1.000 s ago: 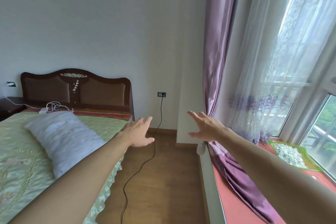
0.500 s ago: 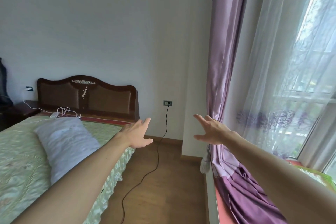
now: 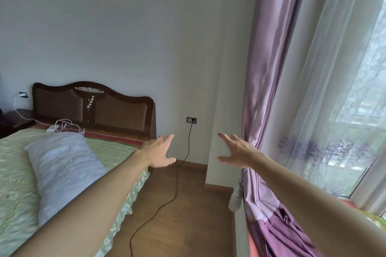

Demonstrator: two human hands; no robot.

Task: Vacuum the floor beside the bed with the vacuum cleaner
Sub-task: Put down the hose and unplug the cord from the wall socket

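No vacuum cleaner shows in the head view. A black power cord [image 3: 175, 181] runs from a wall socket [image 3: 191, 120] down across the wooden floor [image 3: 188, 215] beside the bed [image 3: 18, 183] and leaves the bottom edge. My left hand [image 3: 159, 152] is stretched forward over the bed's corner, fingers spread, holding nothing. My right hand [image 3: 237, 151] reaches forward near the purple curtain [image 3: 265, 110], fingers spread and empty too.
The bed has a green cover, a white pillow [image 3: 62, 171] and a dark wooden headboard [image 3: 94, 108]. White cables [image 3: 62, 126] lie near the headboard. A nightstand [image 3: 16, 118] stands at far left. A raised red window ledge [image 3: 253, 246] and sheer curtain [image 3: 334, 110] bound the floor strip on the right.
The view has tilted upward and turned left, so more wall shows and the green tray on the ledge has left the frame. Both hands stay outstretched and empty.
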